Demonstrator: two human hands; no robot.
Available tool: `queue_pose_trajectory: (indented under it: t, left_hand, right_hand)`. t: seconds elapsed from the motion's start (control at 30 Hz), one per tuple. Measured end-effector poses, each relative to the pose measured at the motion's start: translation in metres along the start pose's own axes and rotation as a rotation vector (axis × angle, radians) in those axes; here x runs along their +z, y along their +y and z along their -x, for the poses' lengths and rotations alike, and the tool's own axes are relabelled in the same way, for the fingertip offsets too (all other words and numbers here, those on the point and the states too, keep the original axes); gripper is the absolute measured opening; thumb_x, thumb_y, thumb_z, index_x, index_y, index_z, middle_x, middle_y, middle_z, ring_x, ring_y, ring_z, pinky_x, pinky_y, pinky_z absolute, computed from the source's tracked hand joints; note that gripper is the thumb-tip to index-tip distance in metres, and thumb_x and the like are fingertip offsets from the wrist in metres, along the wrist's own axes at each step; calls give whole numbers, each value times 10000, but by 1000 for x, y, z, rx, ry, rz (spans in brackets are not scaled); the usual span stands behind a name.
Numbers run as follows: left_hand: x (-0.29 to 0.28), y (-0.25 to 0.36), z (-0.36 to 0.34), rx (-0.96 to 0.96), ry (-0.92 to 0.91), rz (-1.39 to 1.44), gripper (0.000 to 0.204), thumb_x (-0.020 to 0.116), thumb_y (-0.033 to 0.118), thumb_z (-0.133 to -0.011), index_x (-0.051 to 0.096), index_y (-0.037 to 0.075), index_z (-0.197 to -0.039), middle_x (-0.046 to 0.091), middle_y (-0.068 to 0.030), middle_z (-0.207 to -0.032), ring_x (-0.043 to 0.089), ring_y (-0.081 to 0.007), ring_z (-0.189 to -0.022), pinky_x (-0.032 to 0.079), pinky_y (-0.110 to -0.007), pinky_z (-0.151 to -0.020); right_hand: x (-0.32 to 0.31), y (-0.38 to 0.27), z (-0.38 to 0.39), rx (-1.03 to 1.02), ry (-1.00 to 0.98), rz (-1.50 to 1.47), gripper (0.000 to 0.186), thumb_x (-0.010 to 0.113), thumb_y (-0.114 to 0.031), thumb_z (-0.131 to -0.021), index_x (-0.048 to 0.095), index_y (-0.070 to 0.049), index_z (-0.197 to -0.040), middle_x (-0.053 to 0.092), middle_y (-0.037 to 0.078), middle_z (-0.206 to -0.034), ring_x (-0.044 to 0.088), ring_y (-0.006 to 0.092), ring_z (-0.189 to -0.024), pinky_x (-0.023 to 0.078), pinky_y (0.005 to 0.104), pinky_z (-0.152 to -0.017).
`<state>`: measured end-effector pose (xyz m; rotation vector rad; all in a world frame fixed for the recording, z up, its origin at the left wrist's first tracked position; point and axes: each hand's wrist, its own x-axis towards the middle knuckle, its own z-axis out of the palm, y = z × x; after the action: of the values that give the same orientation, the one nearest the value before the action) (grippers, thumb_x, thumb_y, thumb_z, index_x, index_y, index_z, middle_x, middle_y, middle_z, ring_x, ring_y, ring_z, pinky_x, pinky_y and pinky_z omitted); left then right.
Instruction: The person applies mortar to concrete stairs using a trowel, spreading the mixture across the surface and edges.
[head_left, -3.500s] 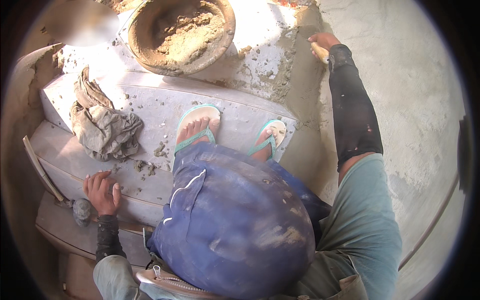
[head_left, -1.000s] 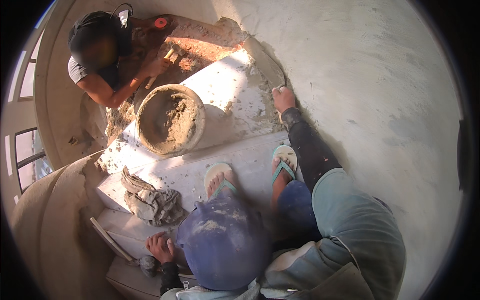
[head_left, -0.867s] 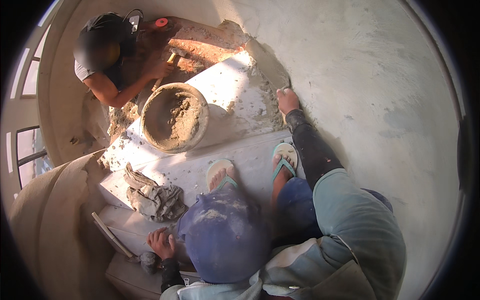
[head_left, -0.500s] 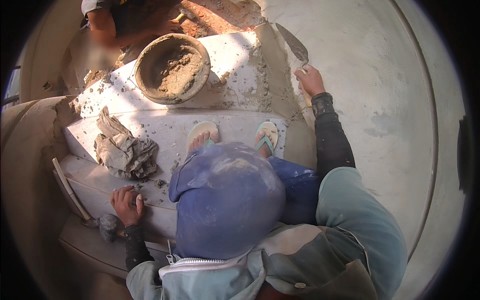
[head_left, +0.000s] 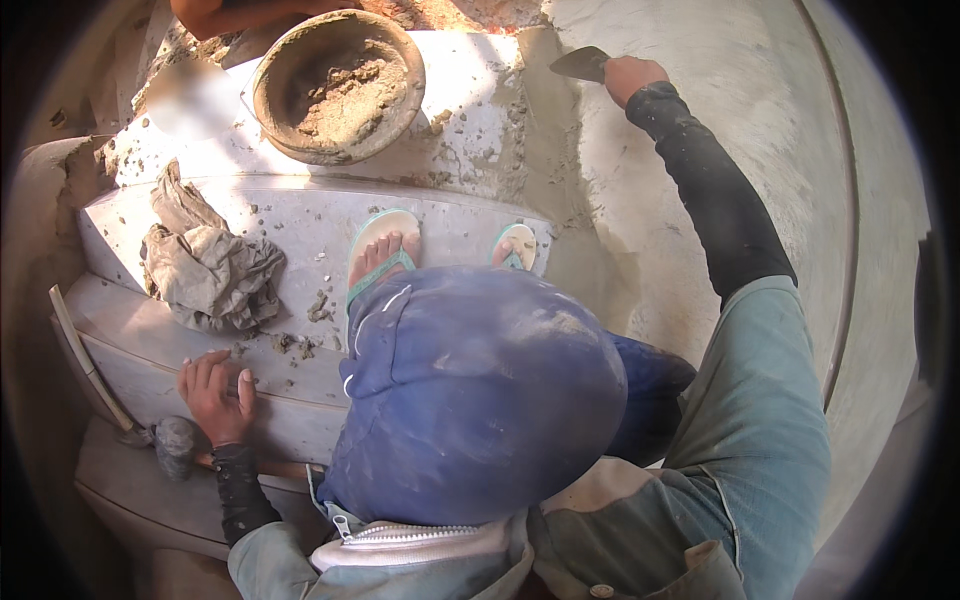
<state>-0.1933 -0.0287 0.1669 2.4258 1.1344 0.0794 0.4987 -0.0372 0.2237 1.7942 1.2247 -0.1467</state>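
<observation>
Gripping a trowel (head_left: 578,64) at far right, the right hand (head_left: 635,80) points it left toward mortar (head_left: 552,135), while the empty left hand (head_left: 217,402), fingers spread, rests on a near-left step (head_left: 300,415), apparently for balance.

Trowel (head_left: 580,64), handle hidden by right fingers (head_left: 617,76), co-worker's arm (head_left: 245,14) cut off

Room between basin (head_left: 280,95) and trowel (head_left: 583,64); co-worker's arm (head_left: 240,15) seemingly blocks behind.
</observation>
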Motion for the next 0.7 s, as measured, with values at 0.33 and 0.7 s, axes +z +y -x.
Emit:
queue_pose_trajectory:
  t: [0.33, 0.7]
  left_hand:
    - [2, -5, 0, 1, -28, -7, 230, 643, 286, -840, 616, 59, -862, 665, -70, -1050, 606, -284, -1072, 326, -488, -1087]
    - [2, -7, 4, 6, -40, -35, 219, 642, 285, -832, 621, 68, -857, 672, -63, -1047, 611, -272, -1061, 323, -478, -1090]
  right_hand:
    - [-8, -21, -43, -76, -184, 78, 314, 547, -190, -896, 698, -79, -1148, 713, 161, -1127, 698, 339, -1030, 567, 457, -857]
    - [-84, -24, 29, -300, -650, 341, 273, 603, -212, -881, 723, -26, -1040, 717, 193, -1082, 705, 344, -994, 569, 448, -835]
